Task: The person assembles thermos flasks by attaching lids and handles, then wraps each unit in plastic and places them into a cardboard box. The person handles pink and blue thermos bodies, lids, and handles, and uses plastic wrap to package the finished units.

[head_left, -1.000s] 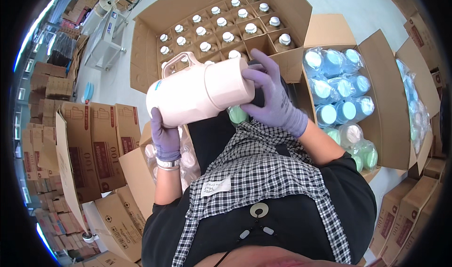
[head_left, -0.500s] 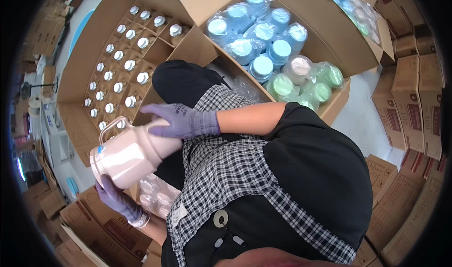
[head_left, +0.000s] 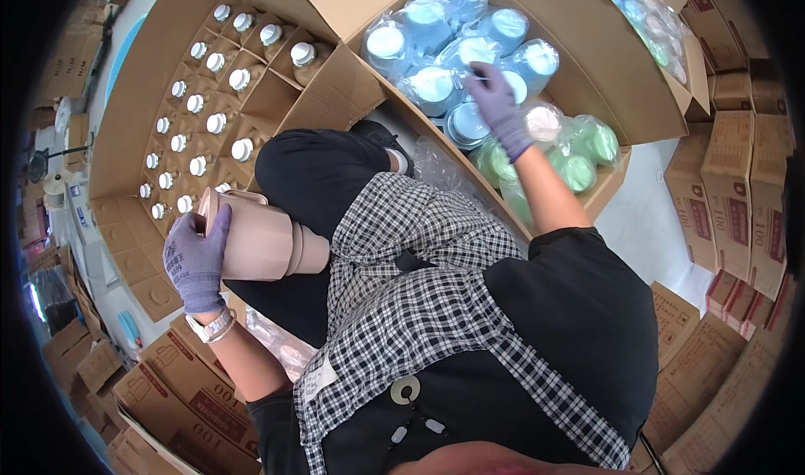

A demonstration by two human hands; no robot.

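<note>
The pale pink jug (head_left: 258, 238) looked like smooth plastic with a soft sheen; the purple gloves (head_left: 194, 264) were matt knit cloth. Glossy, crinkled clear film (head_left: 476, 51) wrapped the smooth blue containers (head_left: 432, 87). The carton (head_left: 599, 89) was matt brown cardboard, the checked apron (head_left: 419, 307) woven cloth.

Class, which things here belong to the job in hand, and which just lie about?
Apparently in the job:
smooth, pale pink, handled jug, gripped by the purple-gloved left hand
round blue containers in clear plastic, beneath the purple-gloved right hand

Apparently lying about:
stacked brown cardboard cartons at the right
white-capped transparent bottles in a divided brown carton, untouched, so uncertain
</note>
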